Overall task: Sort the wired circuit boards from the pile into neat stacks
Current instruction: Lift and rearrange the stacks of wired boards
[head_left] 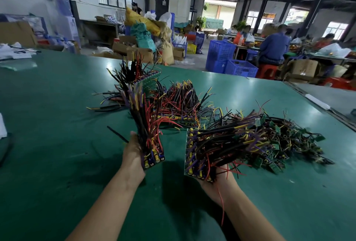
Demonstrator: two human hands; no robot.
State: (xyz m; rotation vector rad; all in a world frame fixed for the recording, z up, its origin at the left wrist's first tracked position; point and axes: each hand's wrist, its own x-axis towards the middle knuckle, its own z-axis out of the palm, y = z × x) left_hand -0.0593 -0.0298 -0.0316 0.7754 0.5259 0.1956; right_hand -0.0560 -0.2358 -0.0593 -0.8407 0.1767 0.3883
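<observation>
Here, green table, blue crates, warehouse

At lower centre of the frame our left hand grips a board bundle, its wires standing upward. Just right of it our right hand holds a second bundle, wires fanning rightward over the loose pile. Sorted stacks lie behind on the green table.

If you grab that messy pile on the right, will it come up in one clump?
Probably partly: the pile looks tangled, so one piece may drag neighbours. Its thin wires bend every way, so it likely flops and sheds bits.
</observation>
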